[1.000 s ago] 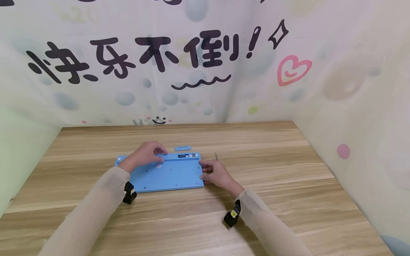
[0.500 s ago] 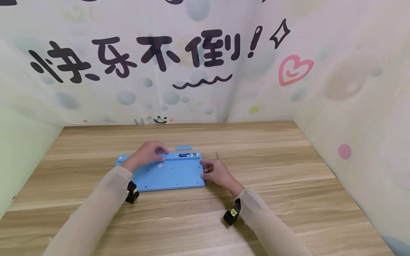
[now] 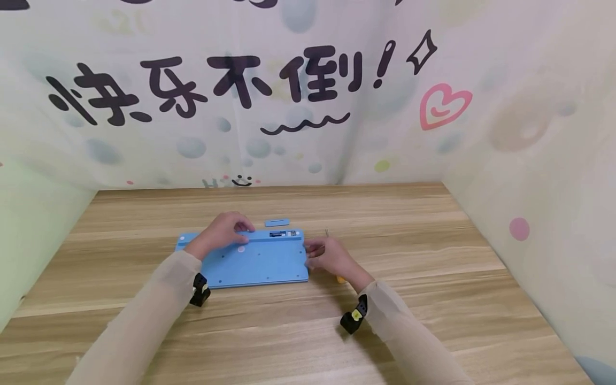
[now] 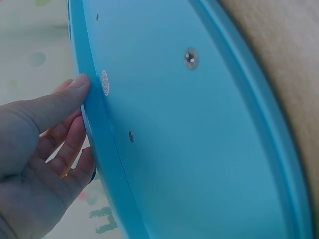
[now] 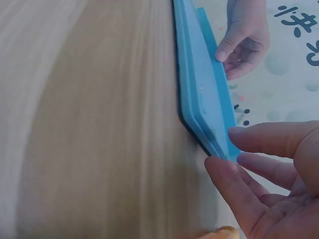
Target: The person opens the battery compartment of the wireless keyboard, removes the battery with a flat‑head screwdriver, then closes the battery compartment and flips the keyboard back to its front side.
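A blue keyboard (image 3: 260, 264) lies face down on the wooden table, its screwed back upward. Its battery compartment (image 3: 283, 233) is uncovered at the far right, with a dark battery inside. The loose blue battery cover (image 3: 277, 222) rests just beyond the far edge. My left hand (image 3: 222, 231) pinches the raised far edge, thumb on top and fingers curled behind, as the left wrist view (image 4: 50, 134) shows. Beside the right edge, my right hand (image 3: 332, 258) has its thumb and fingers parted, holding nothing visible. Its fingertips are close to the keyboard's corner (image 5: 224, 152); contact is unclear.
A screwdriver lies partly under my right hand; its metal shaft (image 3: 328, 232) and orange handle (image 3: 340, 279) show. A printed cloth wall (image 3: 308, 149) stands behind the table (image 3: 308, 337), and another wall (image 3: 544, 187) is on the right.
My right hand has shifted slightly right from the keyboard's edge, and the screwdriver's orange handle now shows. The left hand keeps its place on the keyboard.
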`<state>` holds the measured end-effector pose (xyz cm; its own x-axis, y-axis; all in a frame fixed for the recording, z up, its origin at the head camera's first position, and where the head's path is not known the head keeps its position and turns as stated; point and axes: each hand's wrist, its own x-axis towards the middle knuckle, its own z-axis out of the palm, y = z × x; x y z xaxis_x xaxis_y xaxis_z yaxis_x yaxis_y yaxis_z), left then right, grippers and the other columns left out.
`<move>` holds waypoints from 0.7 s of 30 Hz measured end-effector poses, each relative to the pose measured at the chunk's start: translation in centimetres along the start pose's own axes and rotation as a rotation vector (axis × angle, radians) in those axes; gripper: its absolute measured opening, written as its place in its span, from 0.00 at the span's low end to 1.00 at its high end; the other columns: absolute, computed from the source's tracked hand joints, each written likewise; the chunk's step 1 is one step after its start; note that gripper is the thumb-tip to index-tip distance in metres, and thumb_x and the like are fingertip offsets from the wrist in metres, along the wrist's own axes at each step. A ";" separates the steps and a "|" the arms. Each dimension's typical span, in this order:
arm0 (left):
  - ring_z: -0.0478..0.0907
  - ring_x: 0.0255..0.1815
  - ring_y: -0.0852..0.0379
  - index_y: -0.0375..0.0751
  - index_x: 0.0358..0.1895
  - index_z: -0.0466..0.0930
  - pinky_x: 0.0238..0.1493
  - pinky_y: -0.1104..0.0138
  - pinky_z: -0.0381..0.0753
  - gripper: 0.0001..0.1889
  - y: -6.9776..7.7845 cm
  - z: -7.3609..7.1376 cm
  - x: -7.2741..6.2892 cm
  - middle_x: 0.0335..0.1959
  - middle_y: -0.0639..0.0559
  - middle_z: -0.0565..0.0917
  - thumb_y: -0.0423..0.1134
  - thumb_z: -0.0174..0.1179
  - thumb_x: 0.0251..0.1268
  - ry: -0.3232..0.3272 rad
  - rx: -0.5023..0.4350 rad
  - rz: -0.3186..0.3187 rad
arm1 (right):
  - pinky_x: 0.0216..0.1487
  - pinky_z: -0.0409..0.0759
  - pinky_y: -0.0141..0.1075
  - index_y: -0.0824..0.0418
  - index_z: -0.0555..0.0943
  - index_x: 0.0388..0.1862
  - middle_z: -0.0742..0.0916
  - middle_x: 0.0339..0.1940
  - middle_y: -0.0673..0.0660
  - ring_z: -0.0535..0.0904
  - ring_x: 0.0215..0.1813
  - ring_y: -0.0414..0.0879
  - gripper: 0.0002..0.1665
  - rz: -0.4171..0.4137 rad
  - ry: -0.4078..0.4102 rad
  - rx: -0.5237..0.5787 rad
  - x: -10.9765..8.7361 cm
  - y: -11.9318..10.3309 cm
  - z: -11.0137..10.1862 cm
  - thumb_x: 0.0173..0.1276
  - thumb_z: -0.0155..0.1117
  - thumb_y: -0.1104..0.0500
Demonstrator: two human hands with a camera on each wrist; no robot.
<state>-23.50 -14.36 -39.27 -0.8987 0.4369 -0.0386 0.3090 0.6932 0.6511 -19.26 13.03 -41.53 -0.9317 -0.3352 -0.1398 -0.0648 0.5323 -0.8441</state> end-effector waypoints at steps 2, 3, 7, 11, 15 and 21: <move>0.74 0.42 0.47 0.32 0.41 0.81 0.48 0.55 0.73 0.10 0.1 0.0 0.0 0.39 0.42 0.80 0.26 0.63 0.54 -0.003 -0.002 -0.004 | 0.39 0.79 0.34 0.70 0.75 0.55 0.82 0.43 0.61 0.78 0.43 0.50 0.26 -0.012 0.002 -0.014 0.0 0.0 -0.3 0.54 0.66 0.71; 0.74 0.42 0.47 0.32 0.41 0.81 0.48 0.55 0.73 0.10 0.1 0.0 0.0 0.39 0.42 0.80 0.26 0.63 0.54 -0.004 -0.002 -0.005 | 0.39 0.79 0.35 0.70 0.75 0.55 0.82 0.44 0.62 0.79 0.43 0.51 0.26 -0.016 0.003 -0.014 -0.1 -0.1 -0.5 0.54 0.65 0.72; 0.74 0.43 0.47 0.32 0.41 0.81 0.48 0.55 0.73 0.10 0.1 0.0 0.0 0.40 0.43 0.80 0.26 0.62 0.54 -0.007 -0.003 -0.003 | 0.41 0.79 0.37 0.69 0.75 0.55 0.81 0.45 0.63 0.79 0.45 0.53 0.26 -0.019 0.020 -0.020 -0.4 -0.3 -1.2 0.55 0.65 0.71; 0.74 0.42 0.47 0.33 0.41 0.81 0.48 0.55 0.73 0.10 0.0 0.2 0.1 0.40 0.43 0.80 0.26 0.62 0.54 -0.003 -0.002 -0.005 | 0.40 0.80 0.37 0.68 0.75 0.55 0.80 0.47 0.64 0.78 0.46 0.53 0.26 -0.010 0.036 -0.028 -0.8 -0.6 -2.0 0.55 0.65 0.71; 0.74 0.42 0.48 0.33 0.41 0.81 0.48 0.56 0.73 0.10 0.0 0.2 0.1 0.39 0.43 0.80 0.26 0.63 0.54 0.000 -0.004 -0.008 | 0.40 0.80 0.37 0.68 0.75 0.56 0.79 0.49 0.65 0.77 0.47 0.53 0.26 0.005 0.041 -0.031 -1.1 -0.8 -2.7 0.55 0.65 0.70; 0.74 0.43 0.48 0.33 0.41 0.81 0.48 0.56 0.73 0.10 -0.1 0.1 0.1 0.40 0.44 0.80 0.27 0.63 0.54 0.000 -0.013 -0.012 | 0.39 0.80 0.38 0.68 0.74 0.56 0.78 0.50 0.65 0.76 0.48 0.54 0.27 0.015 0.060 -0.036 -1.5 -0.7 -3.8 0.56 0.66 0.69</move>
<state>-23.56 -14.36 -39.43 -0.9024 0.4283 -0.0467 0.2939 0.6913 0.6601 -19.18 16.14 -38.79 -0.9522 -0.2809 -0.1200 -0.0629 0.5647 -0.8229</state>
